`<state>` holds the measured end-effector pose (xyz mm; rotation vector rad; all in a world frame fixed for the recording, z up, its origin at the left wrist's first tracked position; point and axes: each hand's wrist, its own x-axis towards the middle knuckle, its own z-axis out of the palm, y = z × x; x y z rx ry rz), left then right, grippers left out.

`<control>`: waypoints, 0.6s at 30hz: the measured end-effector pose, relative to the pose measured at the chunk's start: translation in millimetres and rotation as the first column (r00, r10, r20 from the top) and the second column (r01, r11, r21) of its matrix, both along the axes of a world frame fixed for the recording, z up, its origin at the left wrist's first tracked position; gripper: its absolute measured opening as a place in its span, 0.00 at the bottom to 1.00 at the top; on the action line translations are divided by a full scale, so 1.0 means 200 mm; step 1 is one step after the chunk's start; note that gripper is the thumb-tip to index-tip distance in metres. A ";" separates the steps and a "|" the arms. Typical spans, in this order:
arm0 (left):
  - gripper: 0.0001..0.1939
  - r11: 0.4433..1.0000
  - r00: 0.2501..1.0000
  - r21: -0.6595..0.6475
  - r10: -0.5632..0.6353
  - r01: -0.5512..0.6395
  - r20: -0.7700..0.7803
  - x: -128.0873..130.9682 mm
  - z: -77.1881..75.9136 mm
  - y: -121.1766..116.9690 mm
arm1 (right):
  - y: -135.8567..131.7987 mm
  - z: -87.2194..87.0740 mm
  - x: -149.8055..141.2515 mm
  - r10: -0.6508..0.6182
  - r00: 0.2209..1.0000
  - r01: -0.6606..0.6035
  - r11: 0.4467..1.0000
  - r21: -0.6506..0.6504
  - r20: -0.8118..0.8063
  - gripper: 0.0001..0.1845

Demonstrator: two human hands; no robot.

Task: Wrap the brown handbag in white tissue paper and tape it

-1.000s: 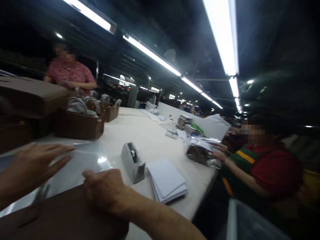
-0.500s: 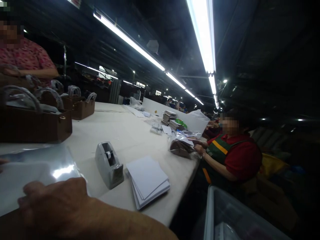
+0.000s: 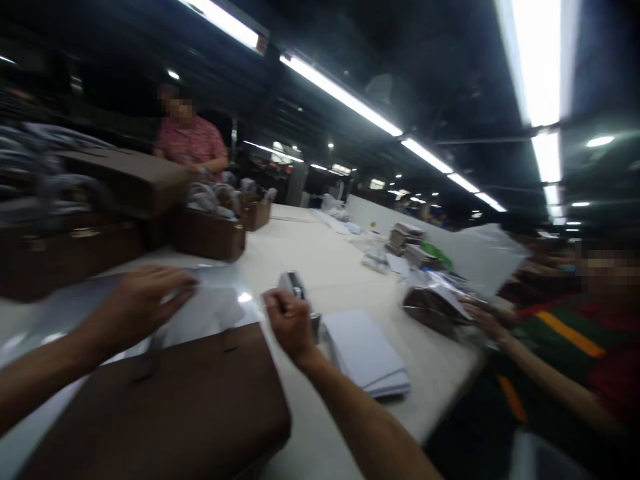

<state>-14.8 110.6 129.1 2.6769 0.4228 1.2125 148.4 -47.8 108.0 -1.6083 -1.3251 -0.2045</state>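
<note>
A brown handbag (image 3: 185, 400) lies on the table right in front of me, with a strip of dark handle near its far edge. Behind it a clear plastic sheet (image 3: 210, 310) is spread out and shines under the lamps. Over the sheet my left hand (image 3: 145, 300) reaches out, fingers extended and thumb apart, with nothing visible in it. My right hand (image 3: 291, 321) is closed beside the handbag's far right corner, in front of the grey tape dispenser (image 3: 293, 283), which it partly hides. Whatever its fingers pinch is too small and blurred to make out.
Several brown handbags (image 3: 210, 233) with wrapped handles stand at the left. White cards (image 3: 363, 350) are stacked right of the dispenser. One co-worker (image 3: 193, 140) is at the far left; another at the right handles a plastic-covered brown bag (image 3: 433, 310) by the table edge.
My view has swung left, so the table appears farther right. My left hand has come into full view, my right hand is now beside the dispenser, and the near handbag shows largely uncovered.
</note>
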 end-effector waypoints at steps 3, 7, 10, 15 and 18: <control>0.09 0.993 0.976 0.087 0.095 -0.079 -0.196 -0.10 0.02 0.00 | 0.06 -0.04 0.07 0.062 0.989 -0.062 0.998 0.010 -0.136 0.16; 0.07 0.986 0.948 0.077 0.164 -0.149 -0.272 -0.10 0.03 0.00 | 0.14 -0.08 0.09 0.082 0.977 -0.074 0.996 0.049 -0.198 0.18; 0.07 0.989 0.952 0.047 0.146 -0.138 -0.270 -0.10 0.04 -0.01 | 0.14 -0.06 0.06 0.170 0.978 -0.173 0.985 -0.012 -0.117 0.18; 0.06 0.995 0.967 -0.006 0.095 -0.099 -0.237 -0.13 0.03 0.02 | 0.21 -0.02 0.05 0.203 0.976 -0.209 0.975 -0.079 -0.077 0.18; 0.05 0.999 0.973 -0.014 0.046 -0.050 -0.227 -0.13 0.03 0.03 | 0.34 -0.03 0.09 0.234 0.958 -0.262 0.950 -0.169 -0.167 0.23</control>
